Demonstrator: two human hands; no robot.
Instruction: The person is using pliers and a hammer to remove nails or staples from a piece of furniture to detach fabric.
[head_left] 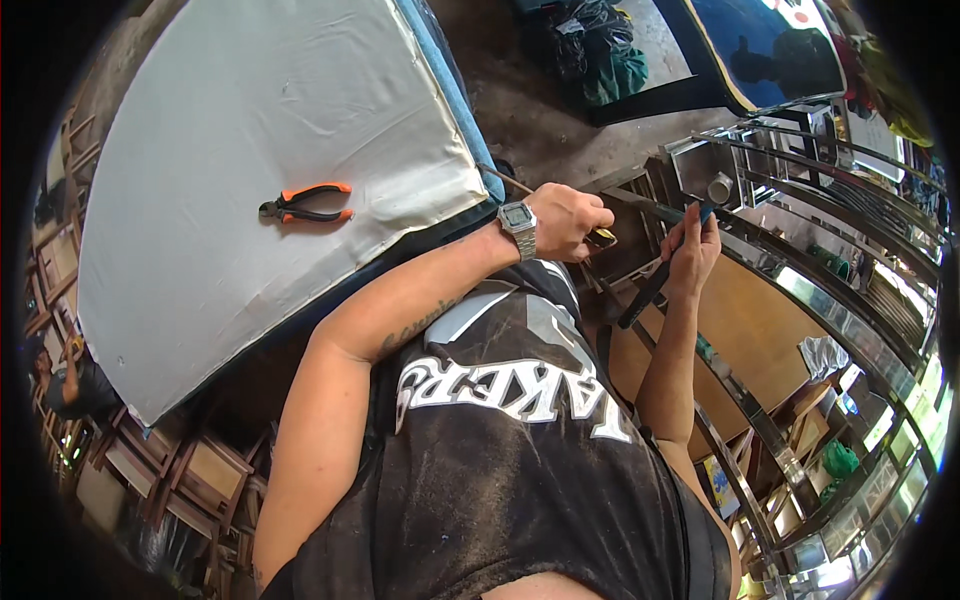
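Observation:
My left hand point(572, 222), with a metal watch on its wrist, is closed round a screwdriver point(603, 237) with a yellow and black handle. Its thin shaft reaches up and left to the corner edge of a cushioned panel point(330, 90) covered in whitish cloth with a blue side. Whether the tip touches the edge is hard to see. To the right, my right hand point(692, 250) grips a hammer point(719, 188), its metal head up and its dark handle slanting down below the fist. Cutting pliers point(308, 204) with orange and black handles lie on the white cloth.
Metal frames point(850, 180) stand stacked along the right side, near a brown board point(765, 310). Wooden frames point(205, 475) are piled at the lower left, where another person point(70, 385) shows. Dark plastic bags point(610, 60) lie beyond the panel at the top.

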